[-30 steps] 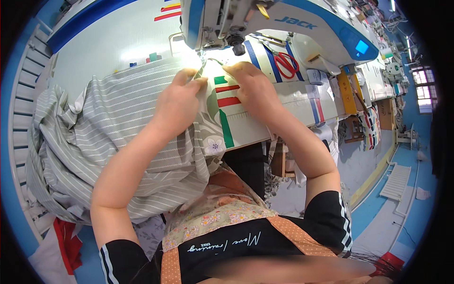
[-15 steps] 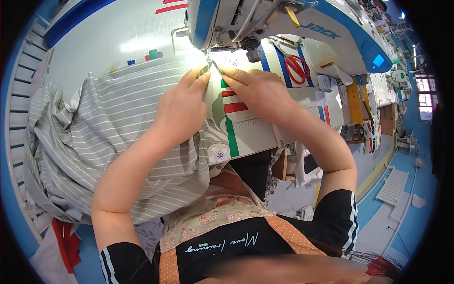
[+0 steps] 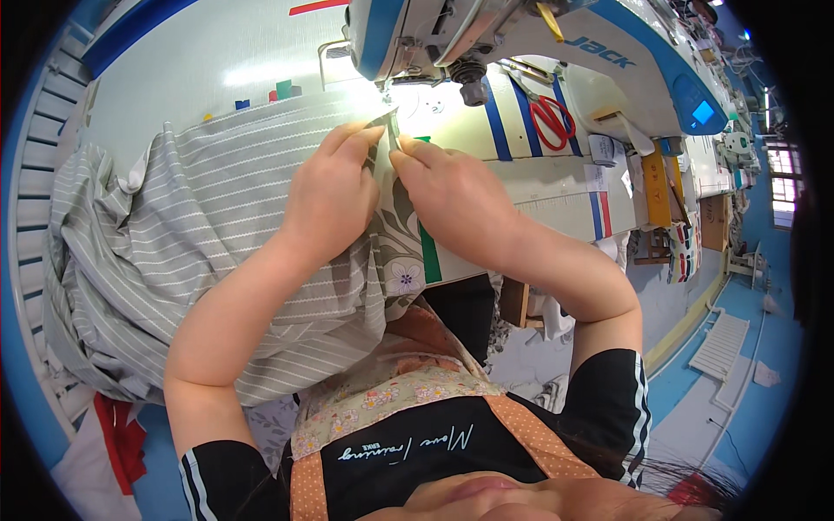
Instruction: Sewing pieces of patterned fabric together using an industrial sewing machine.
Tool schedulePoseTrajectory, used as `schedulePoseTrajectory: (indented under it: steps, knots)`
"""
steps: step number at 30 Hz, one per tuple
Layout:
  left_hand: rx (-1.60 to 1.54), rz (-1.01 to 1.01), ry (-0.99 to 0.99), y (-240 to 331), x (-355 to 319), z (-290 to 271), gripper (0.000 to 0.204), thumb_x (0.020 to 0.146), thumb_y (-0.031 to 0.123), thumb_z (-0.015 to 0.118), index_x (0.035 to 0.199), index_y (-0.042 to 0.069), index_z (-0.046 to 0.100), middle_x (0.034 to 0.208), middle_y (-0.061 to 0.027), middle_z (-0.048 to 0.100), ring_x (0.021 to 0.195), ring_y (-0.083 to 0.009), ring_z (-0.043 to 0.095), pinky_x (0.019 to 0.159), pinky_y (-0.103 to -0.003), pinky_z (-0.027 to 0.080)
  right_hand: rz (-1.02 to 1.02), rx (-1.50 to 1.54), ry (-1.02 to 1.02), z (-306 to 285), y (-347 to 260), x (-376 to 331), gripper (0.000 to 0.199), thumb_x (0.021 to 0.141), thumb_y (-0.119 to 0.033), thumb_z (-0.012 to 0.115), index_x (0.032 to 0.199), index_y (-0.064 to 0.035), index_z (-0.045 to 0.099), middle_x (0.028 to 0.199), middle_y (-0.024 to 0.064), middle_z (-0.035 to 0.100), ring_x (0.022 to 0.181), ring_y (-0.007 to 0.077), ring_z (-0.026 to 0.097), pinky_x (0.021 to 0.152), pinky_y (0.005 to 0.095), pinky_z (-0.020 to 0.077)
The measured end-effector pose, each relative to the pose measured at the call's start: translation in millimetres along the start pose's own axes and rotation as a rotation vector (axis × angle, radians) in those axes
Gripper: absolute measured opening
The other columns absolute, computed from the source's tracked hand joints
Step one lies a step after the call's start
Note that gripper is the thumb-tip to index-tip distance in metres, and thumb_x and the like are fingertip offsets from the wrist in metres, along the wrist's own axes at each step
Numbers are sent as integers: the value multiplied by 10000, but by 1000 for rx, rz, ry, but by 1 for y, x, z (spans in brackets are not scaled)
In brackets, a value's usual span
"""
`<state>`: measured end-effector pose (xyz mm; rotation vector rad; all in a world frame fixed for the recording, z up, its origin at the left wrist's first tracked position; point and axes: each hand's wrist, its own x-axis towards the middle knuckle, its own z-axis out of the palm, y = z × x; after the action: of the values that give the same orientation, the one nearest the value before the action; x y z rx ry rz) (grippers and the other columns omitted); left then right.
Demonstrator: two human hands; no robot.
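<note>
Grey fabric with white stripes spreads over the left of the sewing table and hangs in folds toward me. Beside its right edge shows a floral fabric with a pale flower and grey leaves. My left hand pinches the striped fabric's edge just in front of the needle area. Close by on the right, my right hand pinches the fabric edge too, its fingertips near the left ones. A raised fold of cloth stands between them. The sewing machine is above, its lamp glaring over the needle, which I cannot make out.
Red-handled scissors lie right of the needle area, near blue stripes on the table. A yellow box stands farther right. Small coloured tabs sit beyond the fabric. A white slatted rail borders the left side.
Both hands have drawn slightly toward me, away from the needle, with the fabric edge lifted between them. The right hand's fingers have curled in more.
</note>
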<state>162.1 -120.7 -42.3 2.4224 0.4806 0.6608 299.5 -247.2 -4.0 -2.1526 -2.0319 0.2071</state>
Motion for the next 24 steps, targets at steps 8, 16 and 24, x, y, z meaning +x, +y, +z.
schedulePoseTrajectory:
  steps: [8, 16, 24]
  knots:
    - [-313, -286, -45, 11, 6, -11, 368, 863, 25, 557, 1227, 26, 604, 1093, -174, 658, 871, -343, 669, 803, -405, 554, -46, -167, 138, 15, -15, -17, 358, 811, -67, 601, 1153, 39, 587, 1247, 198, 625, 796, 258, 689, 659, 356, 583]
    - [-668, -516, -210, -5, 12, -19, 316, 889, 44, 594, 1201, 44, 642, 1035, -130, 666, 822, -274, 665, 775, -361, 553, -116, -137, 148, 15, -18, -28, 379, 777, -75, 606, 1128, 66, 578, 1208, 191, 629, 797, 247, 672, 628, 341, 576]
    - [115, 141, -253, -2, 13, -15, 282, 829, 140, 717, 1094, 48, 689, 1141, -50, 633, 956, -274, 652, 836, -391, 551, -110, -76, 86, 15, -18, -40, 415, 760, -72, 614, 1154, 51, 568, 1203, 185, 627, 789, 266, 667, 656, 363, 564]
